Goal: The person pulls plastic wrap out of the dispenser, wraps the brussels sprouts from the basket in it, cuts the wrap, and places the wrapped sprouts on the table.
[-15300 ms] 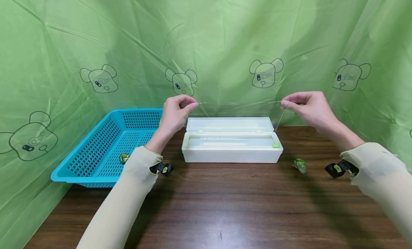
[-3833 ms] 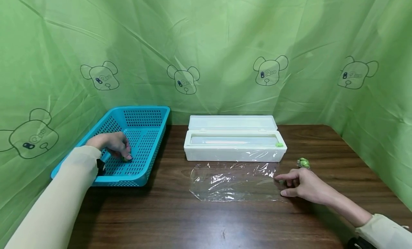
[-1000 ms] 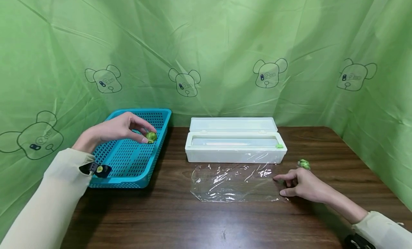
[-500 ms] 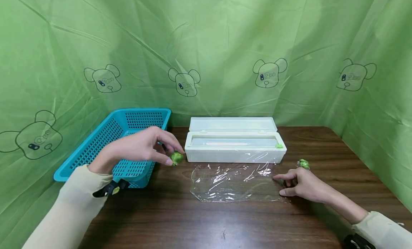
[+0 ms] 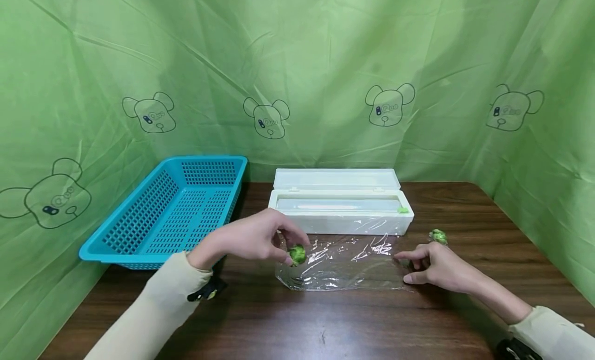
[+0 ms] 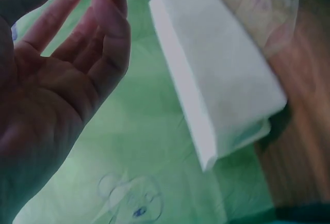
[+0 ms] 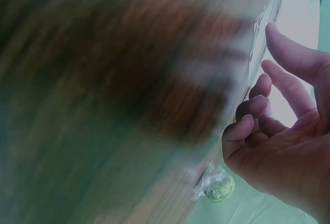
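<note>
My left hand (image 5: 260,237) pinches a Brussels sprout (image 5: 297,254) between thumb and fingers, over the left part of a sheet of plastic wrap (image 5: 346,269). Only the bottom of that sprout shows at the top of the left wrist view. The wrap lies on the table and runs up to the front of the plastic wrap dispenser (image 5: 339,225), whose lid stands up. At the sheet's right edge rests my right hand (image 5: 437,267), thumb and index fingertip touching it, spread apart. Behind that hand lies a wrapped Brussels sprout (image 5: 438,237), its crinkled film clear in the right wrist view.
A blue perforated basket (image 5: 162,258) stands at the left, nothing visible inside it. The dispenser's green slider (image 5: 403,210) sits at its right end. Green curtain (image 5: 325,91) closes off the back and both sides of the brown wooden table (image 5: 288,329).
Over the last second my left hand has carried the Brussels sprout from above the basket rightward to the wrap. Earlier both hands stretched film above the dispenser. The right hand has stayed put lately.
</note>
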`<control>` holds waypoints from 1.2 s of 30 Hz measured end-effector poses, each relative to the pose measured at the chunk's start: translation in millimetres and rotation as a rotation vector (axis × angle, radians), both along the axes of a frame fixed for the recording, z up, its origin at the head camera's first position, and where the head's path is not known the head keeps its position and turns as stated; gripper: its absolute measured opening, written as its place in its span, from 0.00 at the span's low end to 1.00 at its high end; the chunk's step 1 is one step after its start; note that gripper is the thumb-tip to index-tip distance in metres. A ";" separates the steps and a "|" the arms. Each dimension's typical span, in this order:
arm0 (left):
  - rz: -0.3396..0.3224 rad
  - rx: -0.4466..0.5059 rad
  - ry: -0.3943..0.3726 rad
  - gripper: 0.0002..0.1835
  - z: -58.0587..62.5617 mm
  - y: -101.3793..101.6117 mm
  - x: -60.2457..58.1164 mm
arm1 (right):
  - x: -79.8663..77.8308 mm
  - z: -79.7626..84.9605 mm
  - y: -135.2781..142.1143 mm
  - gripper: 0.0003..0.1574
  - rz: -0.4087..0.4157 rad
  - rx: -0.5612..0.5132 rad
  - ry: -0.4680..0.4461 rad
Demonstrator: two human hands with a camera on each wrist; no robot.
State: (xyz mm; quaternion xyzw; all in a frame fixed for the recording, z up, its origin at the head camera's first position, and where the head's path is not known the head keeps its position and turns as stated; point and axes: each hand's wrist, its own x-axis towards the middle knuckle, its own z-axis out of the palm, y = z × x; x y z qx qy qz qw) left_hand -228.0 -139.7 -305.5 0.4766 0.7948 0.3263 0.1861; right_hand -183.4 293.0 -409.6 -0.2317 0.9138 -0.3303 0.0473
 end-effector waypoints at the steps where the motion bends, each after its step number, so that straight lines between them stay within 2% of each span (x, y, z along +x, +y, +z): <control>1: 0.004 -0.010 -0.005 0.21 -4.6 5.1 -0.4 | 0.1 -0.2 0.2 0.32 -0.001 0.001 0.002; 6: 0.018 -0.045 -0.032 0.21 -26.6 29.2 -2.4 | 1.3 -0.3 1.1 0.32 -0.016 0.011 0.013; 12: 0.001 -0.062 0.016 0.17 -48.9 53.8 -7.2 | 1.1 -1.6 1.2 0.32 -0.025 0.021 0.013; 17: -0.003 -0.085 0.068 0.16 -62.3 68.8 -13.2 | 1.3 -2.5 1.5 0.33 -0.039 0.047 0.002; 21: -0.006 -0.103 0.066 0.16 -71.7 76.3 -16.9 | 1.2 -2.0 1.3 0.33 -0.038 0.059 0.005; 27: -0.032 -0.106 0.041 0.15 -78.9 84.4 -18.5 | 0.8 0.0 -0.6 0.32 -0.024 0.069 0.000; 32: -0.067 -0.101 -0.019 0.16 -79.5 91.0 -16.9 | 1.0 0.6 -0.9 0.32 -0.026 0.075 -0.003; 36: -0.090 -0.106 -0.019 0.17 -78.9 95.4 -15.7 | 1.1 0.8 -0.9 0.33 -0.023 0.074 0.001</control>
